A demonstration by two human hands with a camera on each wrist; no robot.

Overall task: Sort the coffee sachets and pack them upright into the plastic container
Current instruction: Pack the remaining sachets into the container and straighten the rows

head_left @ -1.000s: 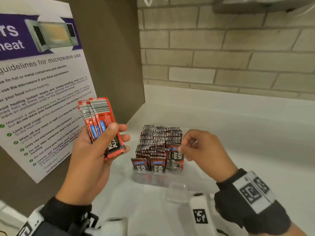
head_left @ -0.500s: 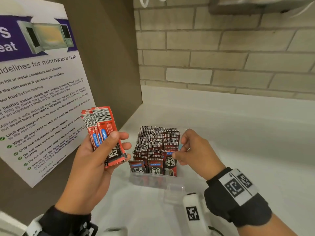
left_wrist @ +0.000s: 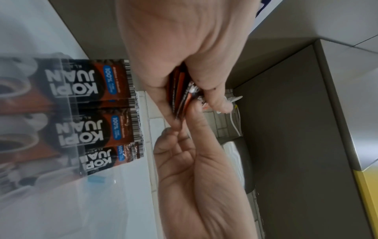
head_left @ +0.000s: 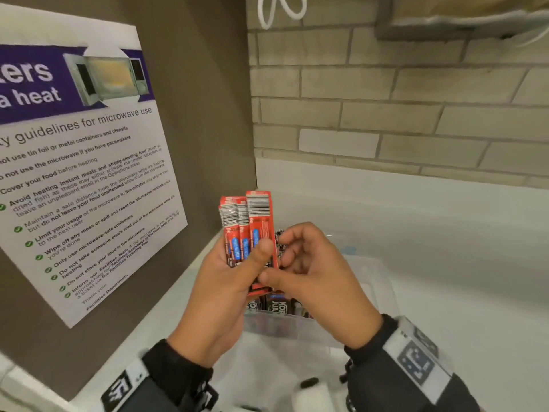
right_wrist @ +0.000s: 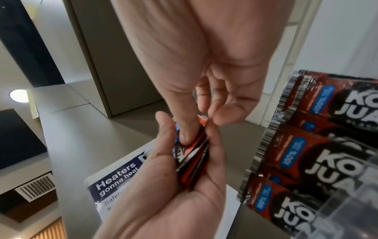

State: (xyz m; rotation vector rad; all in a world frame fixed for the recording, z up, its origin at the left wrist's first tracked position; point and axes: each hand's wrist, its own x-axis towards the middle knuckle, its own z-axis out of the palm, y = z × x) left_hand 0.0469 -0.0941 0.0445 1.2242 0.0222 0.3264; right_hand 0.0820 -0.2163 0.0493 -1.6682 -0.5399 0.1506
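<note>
My left hand (head_left: 252, 260) holds a stack of red coffee sachets (head_left: 248, 224) upright, barcode ends up, thumb across the front. My right hand (head_left: 277, 264) has come against the stack and pinches the front sachet (head_left: 259, 212) near its lower edge, thumb in front and fingers behind. The right wrist view shows that thumb (right_wrist: 185, 129) pressed into the stack (right_wrist: 194, 163). In the left wrist view the same stack (left_wrist: 182, 95) sits between both hands. Below them the clear plastic container (head_left: 300, 330) holds rows of upright sachets (left_wrist: 92, 90), mostly hidden in the head view.
A brown side panel with a microwave-guidelines poster (head_left: 77, 173) stands close on the left. A brick wall (head_left: 401, 108) rises behind the white counter (head_left: 445, 263). A small blue tab (head_left: 348, 249) lies past the container. White wrist-camera housings (head_left: 309, 396) show at the bottom.
My right hand left the sachets in the container and rose to the stack. My left hand carried the stack rightward over the container, where the two hands now meet.
</note>
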